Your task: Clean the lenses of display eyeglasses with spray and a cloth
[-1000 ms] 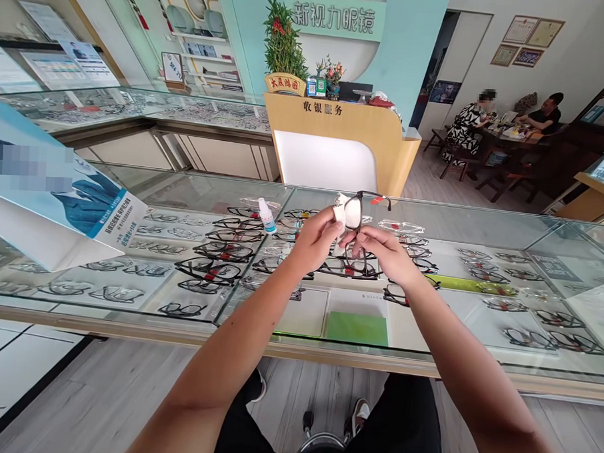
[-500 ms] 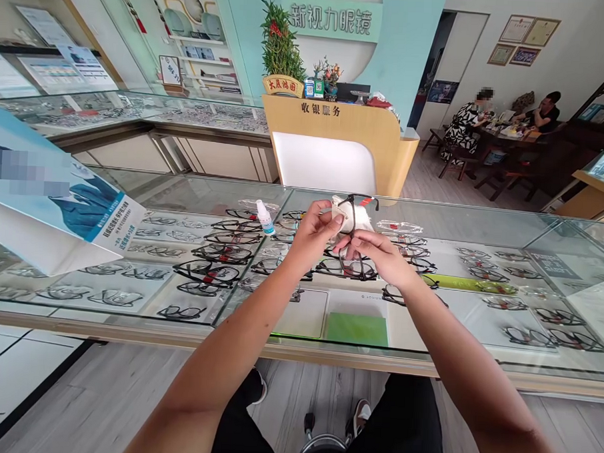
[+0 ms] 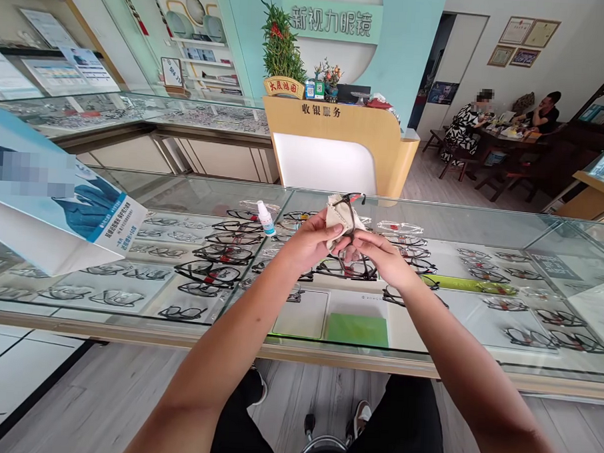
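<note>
In the head view, taking the glasses [image 3: 353, 223] as the clock's centre, they are held up over the showcase [image 3: 326, 356], stood on edge with one temple uppermost. The left hand [image 3: 309, 241], at 8 o'clock, pinches the cloth [image 3: 335, 219] between thumb and fingers against the upper lens; cloth shows on both sides of the rim there. The right hand [image 3: 382, 255], at 4 o'clock, grips the frame lower down with its fingertips, steadying it.

Judging by this hold, the wiping is in mid-course: the cloth is on the upper lens, so that part looks unfinished. Whether the lower lens has been wiped cannot be told, as the fingers and the rows of frames [image 3: 224, 253] below confuse that area. The glasses are not yet set down, nor the cloth put aside.

The bottle [image 3: 266, 220] stands upright on the glass top at 9 o'clock, out of both hands; whether any of its liquid is on the lenses is too small to see.
</note>
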Tool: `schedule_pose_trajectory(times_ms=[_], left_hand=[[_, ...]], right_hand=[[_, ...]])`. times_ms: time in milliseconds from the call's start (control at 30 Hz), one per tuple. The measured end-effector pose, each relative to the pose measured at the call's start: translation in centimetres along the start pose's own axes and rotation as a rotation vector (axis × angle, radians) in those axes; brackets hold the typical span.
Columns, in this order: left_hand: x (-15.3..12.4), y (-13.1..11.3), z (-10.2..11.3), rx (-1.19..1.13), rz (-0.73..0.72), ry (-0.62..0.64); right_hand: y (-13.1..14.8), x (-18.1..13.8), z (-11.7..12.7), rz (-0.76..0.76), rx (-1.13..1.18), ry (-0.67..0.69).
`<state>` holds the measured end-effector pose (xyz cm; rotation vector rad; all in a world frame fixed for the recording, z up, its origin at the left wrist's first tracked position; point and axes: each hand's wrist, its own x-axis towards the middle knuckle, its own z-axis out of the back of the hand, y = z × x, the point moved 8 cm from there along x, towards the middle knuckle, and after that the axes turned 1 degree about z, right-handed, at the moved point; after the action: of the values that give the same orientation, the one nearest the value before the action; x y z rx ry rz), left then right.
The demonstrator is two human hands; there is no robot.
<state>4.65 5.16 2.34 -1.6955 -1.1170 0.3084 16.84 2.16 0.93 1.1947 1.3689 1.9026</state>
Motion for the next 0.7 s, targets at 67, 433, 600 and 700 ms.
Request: schedule_pose_trajectory(times_ms=[67,433,600,700], left_hand=[[-0.02,-0.06,0.1,0.022,-0.007,0.001],[0.07,-0.38,0.19,0.195,-0.069,-0.051],[-0.08,-0.65,0.44,0.278,-0.055,-0.078],[-0.12,-0.64,0.41,0.271,-0.048,-0.052]], right_hand=[[-0.15,0.06,0.05,-0.001,0.011,-0.008],[0.27,0.0,0.04,-0.012,-0.045,0.018],[0.29,0.09,0.04,-0.008,-0.061,0.025],[0.19,0.07,-0.1,-0.022,-0.046,0.03]])
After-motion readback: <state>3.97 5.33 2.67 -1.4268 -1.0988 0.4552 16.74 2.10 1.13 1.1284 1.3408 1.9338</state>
